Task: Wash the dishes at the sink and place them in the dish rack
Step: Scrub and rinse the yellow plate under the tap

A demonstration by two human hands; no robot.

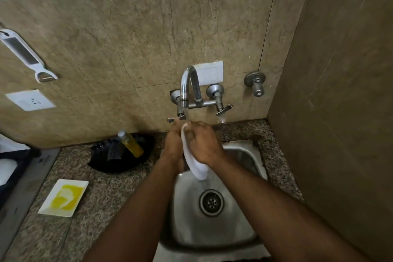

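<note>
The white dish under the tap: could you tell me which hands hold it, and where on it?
Both hands hold the white dish on edge under the faucet: the left hand against its left face, the right hand over its upper right side.

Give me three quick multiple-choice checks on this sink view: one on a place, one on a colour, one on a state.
1. Where does the square white dish lie?
A. in the sink
B. on the counter left of the sink
C. on the wall

2. What colour is the liquid in the bottle?
A. yellow
B. blue
C. red

3. What is the tap doing?
A. running
B. off
C. removed

Key: 1 B, it lies on the speckled counter left of the sink. 2 A, yellow shows through the bottle. 3 A, water falls onto the white dish that the left hand and right hand hold.
</note>
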